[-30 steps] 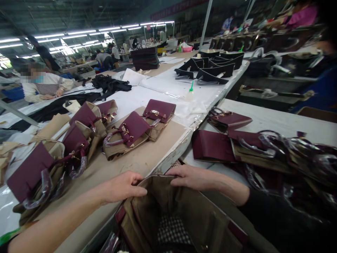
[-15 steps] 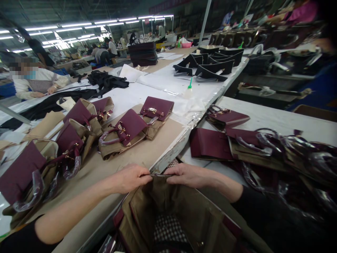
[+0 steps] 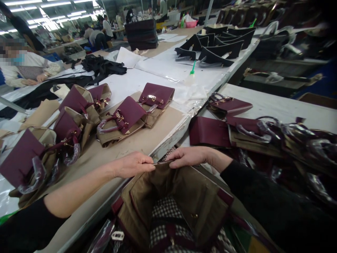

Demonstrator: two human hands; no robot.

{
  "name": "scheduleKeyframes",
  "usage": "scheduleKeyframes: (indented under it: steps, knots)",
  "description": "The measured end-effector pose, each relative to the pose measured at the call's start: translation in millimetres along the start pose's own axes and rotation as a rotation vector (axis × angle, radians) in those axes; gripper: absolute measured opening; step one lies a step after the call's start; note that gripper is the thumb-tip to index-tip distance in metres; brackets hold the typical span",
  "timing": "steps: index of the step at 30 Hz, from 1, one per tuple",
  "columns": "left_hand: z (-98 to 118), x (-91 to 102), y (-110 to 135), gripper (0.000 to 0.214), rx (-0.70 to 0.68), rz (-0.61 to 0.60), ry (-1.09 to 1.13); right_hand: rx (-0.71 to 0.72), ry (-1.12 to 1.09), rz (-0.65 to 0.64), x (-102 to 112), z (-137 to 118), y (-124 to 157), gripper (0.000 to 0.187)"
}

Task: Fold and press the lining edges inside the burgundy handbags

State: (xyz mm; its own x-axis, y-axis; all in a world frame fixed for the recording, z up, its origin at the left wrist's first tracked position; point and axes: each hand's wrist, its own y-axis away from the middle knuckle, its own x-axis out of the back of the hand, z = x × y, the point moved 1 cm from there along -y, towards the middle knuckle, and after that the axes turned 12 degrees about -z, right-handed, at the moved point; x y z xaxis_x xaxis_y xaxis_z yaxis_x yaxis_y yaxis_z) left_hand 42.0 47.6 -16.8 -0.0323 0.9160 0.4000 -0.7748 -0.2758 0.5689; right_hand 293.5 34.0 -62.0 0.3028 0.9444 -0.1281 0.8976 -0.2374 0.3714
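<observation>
While the open bag (image 3: 205, 193) gapes right below the hands, left hand (image 3: 135, 164) and right hand (image 3: 191, 157) both have fingers pinching its far rim (image 3: 163, 162), a small gap between them. I'd keep both grips light and level so nothing puckers. Beyond, brown paper (image 3: 160, 130) covers part of the table (image 3: 170, 142) under burgundy bags (image 3: 131, 112); way back, strip lights (image 3: 55, 4).

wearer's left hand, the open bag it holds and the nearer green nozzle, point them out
Left hand (image 3: 134, 164): head view, back of the hand.
Open bag (image 3: 196, 195): head view, brown lining, right inner side.
Nearer green nozzle (image 3: 193, 68): head view, middle of its length.
</observation>
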Motion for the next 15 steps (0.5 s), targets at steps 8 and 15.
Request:
scheduleKeyframes:
  steps: [8, 15]
  knots:
    - [21, -3.9, -21, 0.047, 0.040, 0.155, 0.170, -0.030, 0.146, 0.185, -4, -15, -18, 0.023]
    - [39, 21.0, -5, 0.054, -0.239, 0.520, 0.475, 0.292, -0.278, 0.662, -16, -12, 47, 0.038]
